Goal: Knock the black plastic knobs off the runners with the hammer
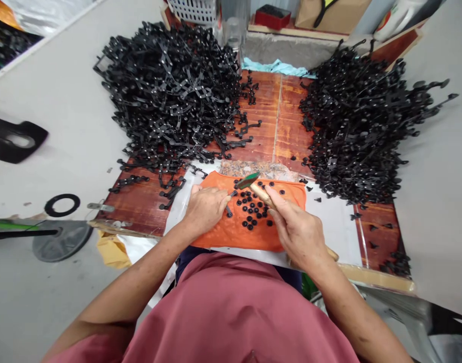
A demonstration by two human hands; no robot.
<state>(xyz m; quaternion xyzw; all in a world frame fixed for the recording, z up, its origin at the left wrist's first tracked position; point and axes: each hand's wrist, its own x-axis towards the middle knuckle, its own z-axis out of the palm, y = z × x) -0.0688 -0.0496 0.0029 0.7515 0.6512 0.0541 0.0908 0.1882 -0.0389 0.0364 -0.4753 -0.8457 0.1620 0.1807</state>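
Observation:
My right hand is closed around the wooden handle of a hammer. Its dark head, with green on it, is over the upper part of an orange cloth. On the left of the cloth, my left hand pinches a small black jointed plastic part, its ends poking out past the fingertips. Several small round black caps lie scattered between my two hands. Whether the hammer touches anything, I cannot tell.
A big heap of black jointed parts rises at the left of the reddish wooden table. Another tall black heap stands on the right. White sheeting lies under the cloth. Behind are a white basket and a red box.

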